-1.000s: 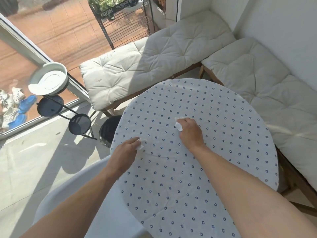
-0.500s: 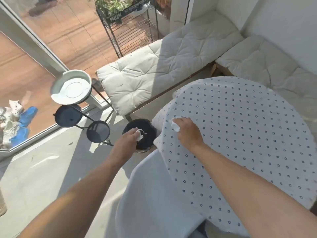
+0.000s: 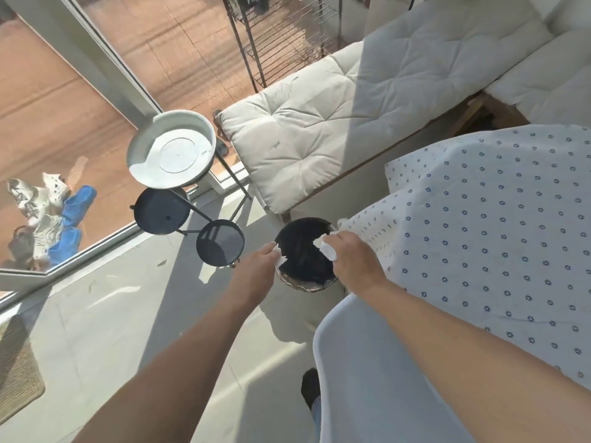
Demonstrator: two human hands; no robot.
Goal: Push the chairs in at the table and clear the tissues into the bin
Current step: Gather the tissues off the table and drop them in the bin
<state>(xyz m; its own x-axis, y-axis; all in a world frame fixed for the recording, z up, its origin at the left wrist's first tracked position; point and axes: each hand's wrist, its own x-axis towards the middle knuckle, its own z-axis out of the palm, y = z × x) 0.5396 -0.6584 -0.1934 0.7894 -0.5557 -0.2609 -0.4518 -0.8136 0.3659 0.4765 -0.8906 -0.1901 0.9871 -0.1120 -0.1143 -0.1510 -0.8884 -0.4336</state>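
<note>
Sunlit floor is showing beside the bench, where the black bin is standing. Both hands are hovering directly over its mouth: left hand pinching one tissue, right hand clutching another tissue.

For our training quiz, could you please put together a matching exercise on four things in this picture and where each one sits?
Things:
1. bin
2. white dish
3. blue shoes
4. chair

Places:
A. outside the glass, on the reddish floor
B. on top of the black metal stand
C. on the floor beneath both hands
D. beside the table's edge, nearest the camera

Pairs: 1-C, 2-B, 3-A, 4-D
</note>
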